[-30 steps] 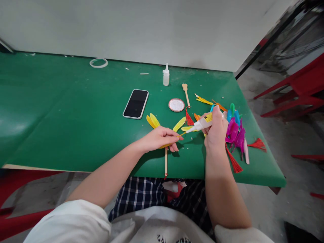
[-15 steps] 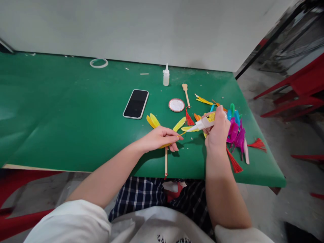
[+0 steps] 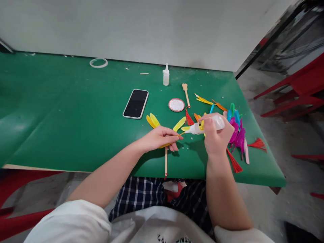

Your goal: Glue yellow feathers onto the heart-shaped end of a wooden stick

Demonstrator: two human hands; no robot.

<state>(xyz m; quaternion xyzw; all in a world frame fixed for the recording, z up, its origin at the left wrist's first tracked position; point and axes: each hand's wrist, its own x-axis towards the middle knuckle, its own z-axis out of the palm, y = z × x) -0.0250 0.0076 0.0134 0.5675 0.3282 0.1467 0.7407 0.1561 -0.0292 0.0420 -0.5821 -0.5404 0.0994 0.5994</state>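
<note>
My left hand [image 3: 162, 138] is closed in a pinch on a yellow feather [image 3: 167, 145], its thin quill sticking out to the right. Beneath that hand lies a wooden stick [image 3: 166, 162] near the green table's [image 3: 63, 114] front edge. My right hand [image 3: 215, 135] is wrapped round a small glue bottle [image 3: 207, 125] with a yellow label. The bottle lies almost level, its nozzle pointing left and touching the quill tip. Loose yellow feathers [image 3: 152, 120] lie just behind my left hand.
A black phone [image 3: 136, 103] lies face up at mid table. Behind it stand a second small white bottle [image 3: 166, 75], a round white lid [image 3: 176, 105] and a wooden spoon-shaped stick [image 3: 186, 93]. Coloured feathers and red tassels [image 3: 236, 135] pile at the right. Red chairs [image 3: 301, 87] stand beyond.
My right hand has tipped the glue bottle flatter and shifted slightly left and down, keeping the nozzle at the quill tip. My left hand has stayed still.
</note>
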